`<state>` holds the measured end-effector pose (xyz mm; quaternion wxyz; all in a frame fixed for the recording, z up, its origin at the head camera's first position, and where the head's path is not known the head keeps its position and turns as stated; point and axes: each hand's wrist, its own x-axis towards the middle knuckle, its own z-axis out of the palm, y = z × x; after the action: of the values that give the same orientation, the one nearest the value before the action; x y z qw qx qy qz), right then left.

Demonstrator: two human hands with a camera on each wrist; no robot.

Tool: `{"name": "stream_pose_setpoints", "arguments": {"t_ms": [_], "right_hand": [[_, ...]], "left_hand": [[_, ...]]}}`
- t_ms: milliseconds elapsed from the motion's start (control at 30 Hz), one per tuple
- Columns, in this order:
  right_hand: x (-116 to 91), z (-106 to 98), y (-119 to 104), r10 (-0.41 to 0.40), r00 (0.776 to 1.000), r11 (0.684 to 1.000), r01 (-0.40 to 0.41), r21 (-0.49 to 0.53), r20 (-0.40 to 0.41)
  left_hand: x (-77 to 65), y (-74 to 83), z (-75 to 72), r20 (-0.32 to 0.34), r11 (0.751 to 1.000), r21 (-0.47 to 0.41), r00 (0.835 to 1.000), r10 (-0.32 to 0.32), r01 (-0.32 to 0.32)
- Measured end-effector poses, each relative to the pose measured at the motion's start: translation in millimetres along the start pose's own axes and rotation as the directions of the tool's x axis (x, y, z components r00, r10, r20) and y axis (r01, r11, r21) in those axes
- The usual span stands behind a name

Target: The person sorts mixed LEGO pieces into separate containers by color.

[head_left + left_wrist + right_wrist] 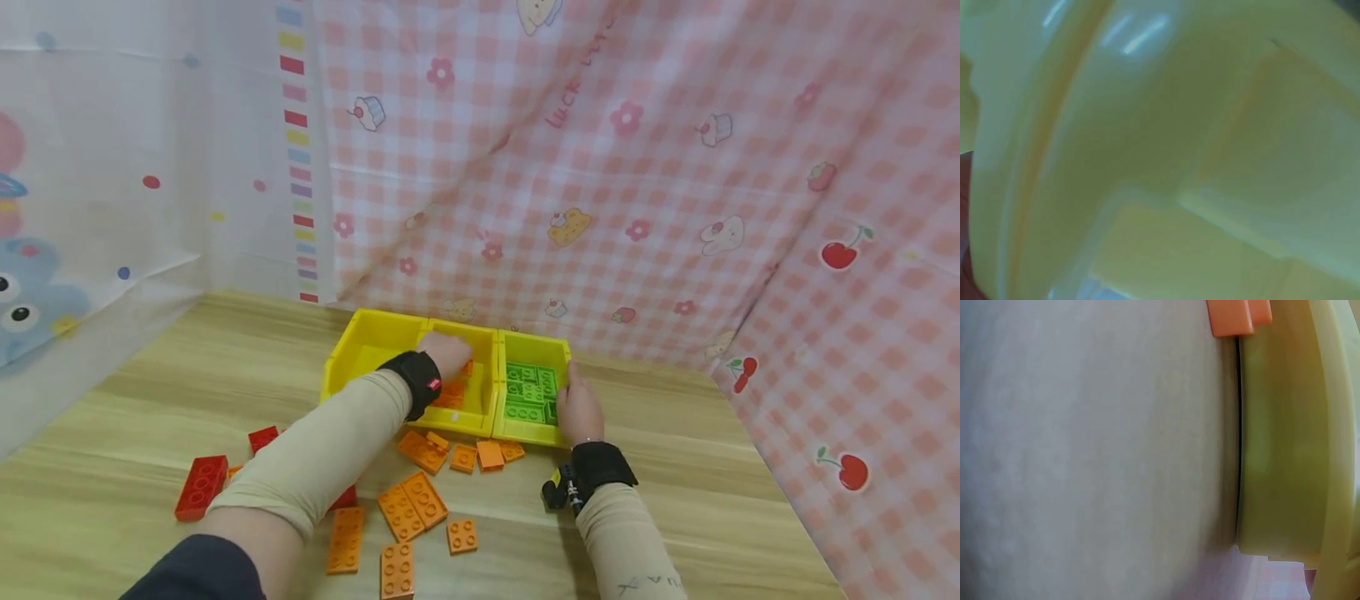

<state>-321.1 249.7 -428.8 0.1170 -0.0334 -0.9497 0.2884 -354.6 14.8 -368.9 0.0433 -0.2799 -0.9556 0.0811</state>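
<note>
Three yellow bins stand side by side. My left hand (447,354) reaches down into the middle bin (486,358), over orange building bricks (450,397); its fingers are hidden, so whether it holds a brick does not show. At the right bin (517,429), which holds green building bricks (531,388), my right hand (581,412) grips the right side wall. The left wrist view is filled by blurred yellow bin wall (1116,125). In the right wrist view a bin's outer wall (1282,456) runs beside the tabletop, with an orange brick (1230,317) at the top.
Loose orange bricks (412,506) lie in front of the bins. Red bricks (202,488) sit at the left, partly behind my left forearm. The left bin (375,343) shows bare yellow inside. Printed cloth (525,167) hangs behind the wooden tabletop (697,467).
</note>
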Motion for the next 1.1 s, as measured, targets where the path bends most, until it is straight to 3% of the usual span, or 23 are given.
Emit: {"name": "stream_pose_setpoints", "arguments": {"t_ms": [133, 200, 267, 300, 333, 433, 533, 633, 700, 833, 900, 1000, 1100], "right_hand": [[-2, 0, -1, -0.004, 1.000, 1.000, 0.005, 0.005, -0.006], [-2, -1, -3, -0.005, 1.000, 1.000, 0.005, 0.005, -0.005], [-2, -2, -4, -0.004, 1.000, 1.000, 0.004, 0.001, 0.001], [-3, -2, -4, 0.000, 1.000, 1.000, 0.000, -0.001, 0.004], [-3, -3, -5, 0.005, 1.000, 1.000, -0.005, 0.000, 0.006], [-3, -3, -5, 0.014, 1.000, 1.000, -0.014, 0.001, 0.012], [-3, -3, -6, 0.009, 1.000, 1.000, -0.009, 0.004, 0.009], [-3, -3, -5, -0.007, 1.000, 1.000, 0.007, 0.008, 0.008], [-3, -2, -5, -0.017, 1.000, 1.000, 0.017, 0.010, 0.009], [-3, -3, -4, -0.023, 1.000, 1.000, 0.023, 0.011, 0.014], [-2, -3, -4, -0.021, 1.000, 1.000, 0.021, 0.009, 0.019], [-2, -4, -3, -0.012, 0.999, 1.000, 0.011, 0.017, 0.032], [-2, -5, -1, -0.006, 0.999, 1.000, 0.005, 0.026, 0.045]], "left_hand": [[16.2, -4.2, 17.7, 0.074, 1.000, 0.002, 0.997, -0.017, 0.017], [21.5, -7.1, 27.2, 0.061, 1.000, 0.003, 0.998, -0.002, 0.002], [48.6, -21.6, 69.5, 0.047, 1.000, -0.019, 0.999, 0.026, -0.025], [60.2, -29.3, 92.1, -0.005, 0.998, -0.029, 0.999, 0.053, -0.053], [70.3, -35.4, 109.3, 0.001, 0.998, -0.031, 0.998, 0.062, -0.062], [83.9, -42.1, 126.3, 0.069, 0.996, -0.056, 0.995, 0.069, -0.065], [46.3, -23.2, 64.8, 0.203, 0.997, -0.067, 0.978, 0.040, -0.026], [2.1, -8.7, 12.0, 0.184, 0.996, -0.079, 0.981, 0.056, -0.042], [-19.8, -4.3, -8.3, 0.161, 0.995, -0.073, 0.984, 0.073, -0.062], [-35.6, -5.0, -13.4, 0.096, 0.991, -0.018, 0.986, 0.137, -0.136], [-44.0, -5.3, -12.1, 0.017, 0.979, 0.023, 0.979, 0.205, -0.205], [-65.8, -2.4, -14.7, -0.094, 0.940, 0.100, 0.938, 0.334, -0.325], [-90.2, 0.9, -9.0, -0.143, 0.874, 0.173, 0.867, 0.478, -0.454]]}}
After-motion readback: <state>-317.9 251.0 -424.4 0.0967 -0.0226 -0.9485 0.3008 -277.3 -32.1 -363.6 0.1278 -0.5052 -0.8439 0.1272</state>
